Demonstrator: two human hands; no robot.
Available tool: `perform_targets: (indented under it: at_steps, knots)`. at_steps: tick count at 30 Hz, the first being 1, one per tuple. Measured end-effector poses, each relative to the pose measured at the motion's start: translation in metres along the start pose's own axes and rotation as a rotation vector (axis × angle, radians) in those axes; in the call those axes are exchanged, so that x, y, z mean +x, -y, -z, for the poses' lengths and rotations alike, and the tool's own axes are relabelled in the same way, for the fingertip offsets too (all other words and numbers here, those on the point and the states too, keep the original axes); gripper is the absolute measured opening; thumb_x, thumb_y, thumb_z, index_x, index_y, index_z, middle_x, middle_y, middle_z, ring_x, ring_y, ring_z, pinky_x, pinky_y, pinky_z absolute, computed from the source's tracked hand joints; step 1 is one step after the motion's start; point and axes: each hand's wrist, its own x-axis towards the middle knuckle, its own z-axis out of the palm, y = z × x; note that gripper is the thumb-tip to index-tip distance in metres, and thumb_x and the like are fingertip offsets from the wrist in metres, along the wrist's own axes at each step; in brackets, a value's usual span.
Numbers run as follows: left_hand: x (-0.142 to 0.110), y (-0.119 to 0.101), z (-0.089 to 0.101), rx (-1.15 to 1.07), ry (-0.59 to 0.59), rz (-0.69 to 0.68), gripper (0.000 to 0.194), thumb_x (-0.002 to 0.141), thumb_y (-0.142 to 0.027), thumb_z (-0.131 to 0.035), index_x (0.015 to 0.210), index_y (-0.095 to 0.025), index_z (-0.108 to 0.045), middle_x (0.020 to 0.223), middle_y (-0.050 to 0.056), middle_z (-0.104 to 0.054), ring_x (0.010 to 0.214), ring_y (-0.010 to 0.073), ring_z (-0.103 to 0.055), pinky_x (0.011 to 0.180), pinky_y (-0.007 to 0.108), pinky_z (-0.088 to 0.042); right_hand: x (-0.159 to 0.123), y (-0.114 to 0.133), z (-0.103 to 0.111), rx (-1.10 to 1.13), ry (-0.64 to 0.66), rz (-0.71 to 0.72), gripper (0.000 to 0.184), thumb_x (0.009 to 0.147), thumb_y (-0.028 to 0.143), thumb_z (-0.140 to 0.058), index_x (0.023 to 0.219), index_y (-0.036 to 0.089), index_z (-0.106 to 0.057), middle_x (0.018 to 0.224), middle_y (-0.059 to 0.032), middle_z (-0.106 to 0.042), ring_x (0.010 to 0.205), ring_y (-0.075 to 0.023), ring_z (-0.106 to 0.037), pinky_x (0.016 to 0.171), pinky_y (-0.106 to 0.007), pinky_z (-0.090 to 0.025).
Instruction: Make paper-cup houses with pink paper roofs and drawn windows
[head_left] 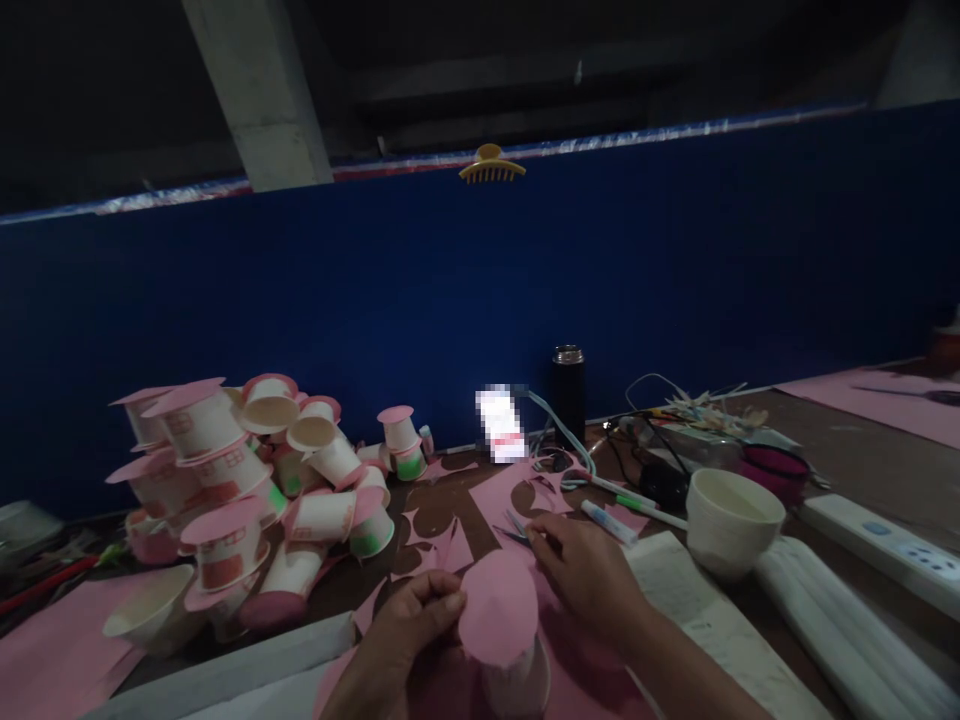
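A round pink paper disc (499, 610) lies over a white paper cup (517, 682) at the bottom middle. My left hand (412, 625) is closed, with thumb and forefinger pinching the disc's left edge. Just behind and right of the disc, my right hand (589, 572) is closed around a small pair of scissors (514, 527). Their blades point away to the left, and the handles are hidden by my fingers. Beneath the scissors and hands lie pink paper sheets with round holes cut out (491, 500).
On the left, many paper cups with pink disc tops (225, 465) are piled beside a bowl (154, 605). Behind stand a lit phone (501, 425) and black flask (568, 395). Pens, glue tube (609, 522), white cup (733, 520) and power strip (885, 550) are right.
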Motion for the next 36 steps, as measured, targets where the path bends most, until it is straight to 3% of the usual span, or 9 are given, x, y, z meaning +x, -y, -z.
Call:
perform_targets:
  at_steps: [3,9,18,24,36]
  knots:
    - [0.003,0.003,0.003,0.049,0.012,-0.005,0.042,0.052,-0.037,-0.085,0.075,-0.016,-0.057,0.056,-0.002,-0.059,0.048,0.0081,-0.052,0.046,0.018,-0.038,0.0,0.002,0.0,0.118,0.054,-0.02,0.028,0.089,0.037,-0.045,0.079,0.021,-0.066,0.076,-0.0049,-0.071,0.071,-0.0181,-0.063,0.061,-0.026,-0.036]
    - [-0.003,0.0,0.001,0.058,0.034,-0.01,0.04,0.054,-0.035,-0.084,0.075,-0.015,-0.056,0.057,-0.003,-0.058,0.049,0.0069,-0.051,0.046,0.017,-0.038,0.002,0.004,0.002,0.413,0.284,-0.104,0.038,0.09,0.047,-0.039,0.077,0.019,-0.061,0.064,-0.0014,-0.068,0.042,-0.01,-0.051,0.041,-0.02,-0.034]
    - [-0.012,-0.005,-0.005,0.024,0.035,0.018,0.036,0.056,-0.029,-0.083,0.077,-0.016,-0.057,0.06,-0.003,-0.06,0.051,0.0076,-0.053,0.047,0.017,-0.041,-0.004,0.008,0.022,0.686,0.596,-0.146,0.043,0.077,0.059,-0.059,0.065,0.018,-0.051,0.049,0.0037,-0.058,0.04,-0.0067,-0.048,0.041,-0.016,-0.033]
    - [-0.014,-0.006,-0.006,0.048,0.061,0.004,0.032,0.06,-0.027,-0.08,0.079,-0.015,-0.057,0.061,-0.003,-0.059,0.051,0.0073,-0.052,0.049,0.018,-0.042,-0.005,0.004,0.022,0.685,0.809,-0.18,0.045,0.075,0.058,-0.061,0.061,0.016,-0.054,0.052,-0.0002,-0.064,0.033,-0.0056,-0.048,0.036,-0.016,-0.031]
    - [-0.017,-0.004,-0.009,0.08,0.064,-0.038,0.033,0.061,-0.026,-0.078,0.082,-0.015,-0.056,0.064,-0.003,-0.058,0.053,0.008,-0.052,0.05,0.019,-0.042,-0.003,0.001,0.022,0.726,0.84,-0.212,0.039,0.075,0.05,-0.065,0.06,0.015,-0.056,0.043,0.0022,-0.062,0.029,-0.0039,-0.045,0.033,-0.013,-0.029]
